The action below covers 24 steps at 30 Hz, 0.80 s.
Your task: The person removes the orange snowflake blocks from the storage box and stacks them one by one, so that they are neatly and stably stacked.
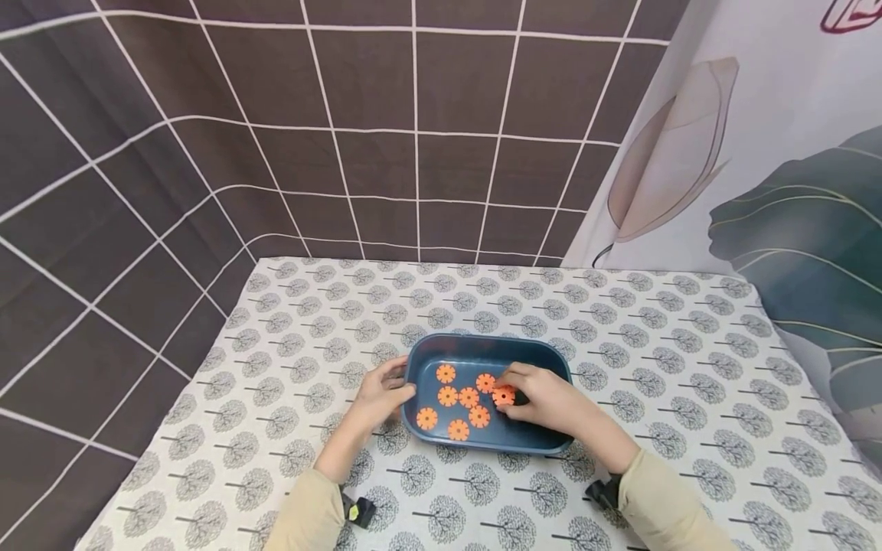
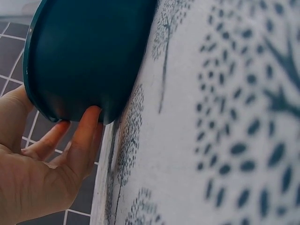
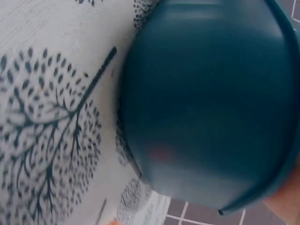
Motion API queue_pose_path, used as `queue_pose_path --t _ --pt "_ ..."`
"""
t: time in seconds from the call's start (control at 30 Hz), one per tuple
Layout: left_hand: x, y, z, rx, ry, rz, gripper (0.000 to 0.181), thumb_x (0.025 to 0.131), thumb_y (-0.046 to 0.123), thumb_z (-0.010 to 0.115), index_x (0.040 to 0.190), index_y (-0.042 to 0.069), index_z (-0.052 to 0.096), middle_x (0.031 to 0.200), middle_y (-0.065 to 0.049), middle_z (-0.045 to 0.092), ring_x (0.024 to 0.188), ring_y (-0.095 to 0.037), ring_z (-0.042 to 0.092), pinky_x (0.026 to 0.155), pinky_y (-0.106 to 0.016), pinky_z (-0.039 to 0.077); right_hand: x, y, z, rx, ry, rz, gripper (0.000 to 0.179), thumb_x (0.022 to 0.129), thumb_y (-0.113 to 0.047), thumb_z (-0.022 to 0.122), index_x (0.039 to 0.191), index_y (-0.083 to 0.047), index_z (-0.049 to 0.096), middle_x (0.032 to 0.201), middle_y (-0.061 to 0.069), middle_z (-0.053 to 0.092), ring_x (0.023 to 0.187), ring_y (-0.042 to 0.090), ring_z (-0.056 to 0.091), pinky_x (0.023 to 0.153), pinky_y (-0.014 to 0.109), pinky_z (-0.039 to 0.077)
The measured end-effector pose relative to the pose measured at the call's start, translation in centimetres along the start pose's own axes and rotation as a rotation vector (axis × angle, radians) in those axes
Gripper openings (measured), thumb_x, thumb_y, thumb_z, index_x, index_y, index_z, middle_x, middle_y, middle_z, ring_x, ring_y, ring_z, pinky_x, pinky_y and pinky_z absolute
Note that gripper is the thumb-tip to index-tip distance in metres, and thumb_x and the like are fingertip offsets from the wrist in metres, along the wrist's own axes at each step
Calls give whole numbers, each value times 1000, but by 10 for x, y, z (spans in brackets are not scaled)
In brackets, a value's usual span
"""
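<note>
A dark blue oblong plastic tub (image 1: 406, 413) stands on the cloth, its far wall and floor visible in the head view. On its floor lie several orange notched discs (image 1: 448, 396), mostly in the left half. My left hand (image 1: 377, 394) grips the tub's left end, thumb at the rim. In the left wrist view the fingers (image 2: 86, 136) press the outer wall. Inside the tub, my right hand (image 1: 544, 398) pinches an orange notched disc (image 1: 504, 396) between thumb and fingers. The right wrist view mainly shows the tub's outer wall (image 3: 211, 103), with only a bit of hand at the edge.
A white cloth (image 1: 324, 306) printed with grey trees covers the table. Behind it hangs a dark curtain with a white grid (image 1: 372, 164). A pale leaf-patterned curtain (image 1: 772, 153) hangs at the right, and a thin black cable (image 1: 601, 255) shows at the table's back edge.
</note>
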State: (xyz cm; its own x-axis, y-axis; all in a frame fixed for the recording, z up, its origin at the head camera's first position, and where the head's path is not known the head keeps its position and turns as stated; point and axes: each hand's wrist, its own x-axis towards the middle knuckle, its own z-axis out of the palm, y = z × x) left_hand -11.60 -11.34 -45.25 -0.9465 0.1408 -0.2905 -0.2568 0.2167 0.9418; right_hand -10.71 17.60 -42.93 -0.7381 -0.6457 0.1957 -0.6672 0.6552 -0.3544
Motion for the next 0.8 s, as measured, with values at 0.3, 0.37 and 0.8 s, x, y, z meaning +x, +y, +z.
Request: queue_pose_path --t 0.3,0.37,0.8 --pt "0 0 0 4 7 -6 62 77 10 64 136 13 46 134 -14 48 123 -35 46 92 -42 50 -12 0 -10 24 55 8 29 78 -20 73 102 -5 68 99 -1 63 88 14 63 76 27 56" --pt "1 0 1 4 4 -4 62 77 10 64 136 12 46 134 -14 48 123 -35 46 92 -42 50 -15 1 -12 15 64 18 30 78 -19 73 103 -5 68 100 0 63 90 16 63 77 29 56" --pt "3 -2 1 17 12 -2 60 78 9 64 136 12 47 132 -15 50 121 -35 48 91 -40 51 -37 11 -31 -53 184 81 33 75 -17 76 104 -3 70 101 4 65 89 19 64 75 31 57"
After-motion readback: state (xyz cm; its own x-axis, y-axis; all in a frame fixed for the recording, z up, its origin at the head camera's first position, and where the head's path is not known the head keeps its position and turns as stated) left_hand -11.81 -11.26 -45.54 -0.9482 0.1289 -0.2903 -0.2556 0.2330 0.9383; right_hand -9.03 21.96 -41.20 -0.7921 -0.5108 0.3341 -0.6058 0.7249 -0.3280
